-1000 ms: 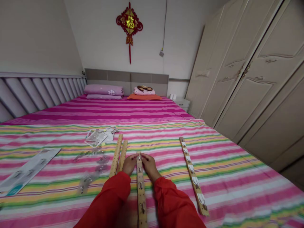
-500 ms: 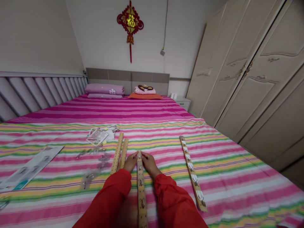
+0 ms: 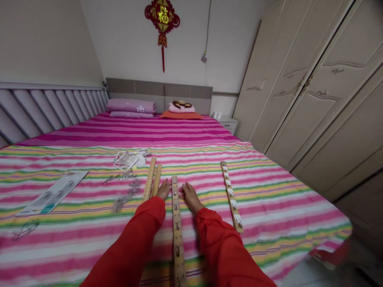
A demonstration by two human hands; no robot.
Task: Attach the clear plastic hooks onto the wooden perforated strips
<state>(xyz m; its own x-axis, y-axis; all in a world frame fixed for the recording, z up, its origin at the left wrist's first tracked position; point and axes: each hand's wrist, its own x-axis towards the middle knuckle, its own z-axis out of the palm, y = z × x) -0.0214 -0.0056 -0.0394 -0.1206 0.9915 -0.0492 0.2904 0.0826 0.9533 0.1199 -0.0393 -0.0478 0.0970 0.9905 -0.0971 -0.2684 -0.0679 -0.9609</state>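
A long wooden strip [image 3: 177, 217] with several small metal hooks along it lies lengthwise on the striped sheet, running toward me. My left hand [image 3: 163, 189] is just to the left of its far end, fingers loosely stretched and holding nothing. On the other side, my right hand [image 3: 190, 197] sits a little apart from the strip, its fingers slightly bent and apart. Two bare wooden strips with holes, a longer one [image 3: 149, 179] and a shorter one [image 3: 156, 180], lie left of my left hand. Further right is a wooden strip with white hooks [image 3: 230, 192].
Clear packets with small metal pieces [image 3: 131, 187] lie on the left, below some opened packaging [image 3: 128, 160]. A long blister card [image 3: 56, 193] and thin metal pieces [image 3: 25, 229] are farther left. The bed's right edge drops toward a wardrobe [image 3: 311, 87].
Both hands have come off the far end of the hooked strip and moved apart slightly. The camera view has shifted, so the bed's right corner now shows.
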